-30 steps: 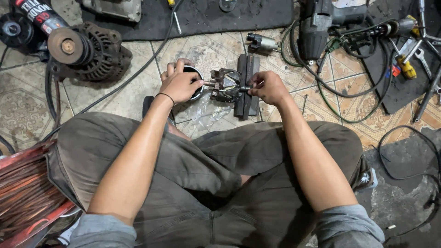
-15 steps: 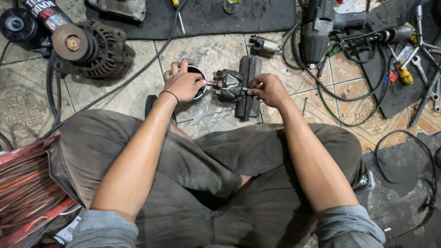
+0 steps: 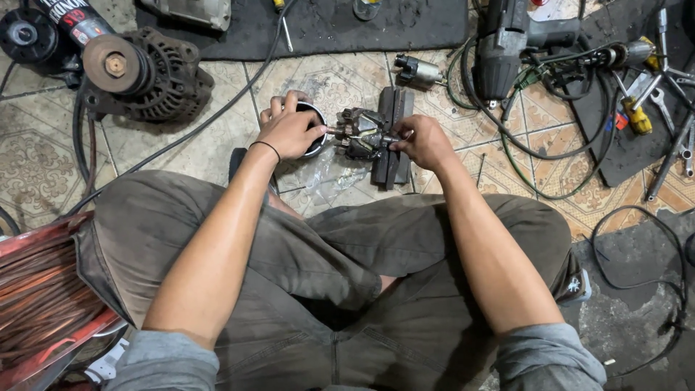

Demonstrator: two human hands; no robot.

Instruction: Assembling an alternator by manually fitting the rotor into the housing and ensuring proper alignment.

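left hand [image 3: 289, 130] curled around a dark round cup-shaped housing [image 3: 316, 139], fingers over its rim, thumb and forefinger pinching the thin shaft end of a small grimy motor part [image 3: 362, 141] that sits between the two hands. right hand [image 3: 421, 141] closed on the other end of that part, fingertips pinched at it, so the part is held from both sides just above the floor. black band on the left wrist. directly beyond the right hand's fingers, a pair of dark metal blocks [image 3: 391, 137] lies on the tile floor [image 3: 210, 145], touching or just under the part, can't tell which. clear plastic sheet [image 3: 326, 177] on the tiles just below both hands. well off the left hand's outer side: an alternator [image 3: 145, 76] with pulley. beyond the right hand: small cylindrical motor [image 3: 416, 70], then an electric drill [image 3: 503, 47] with tangled cables. wrenches [image 3: 666, 94] far out past the right hand on a dark mat.
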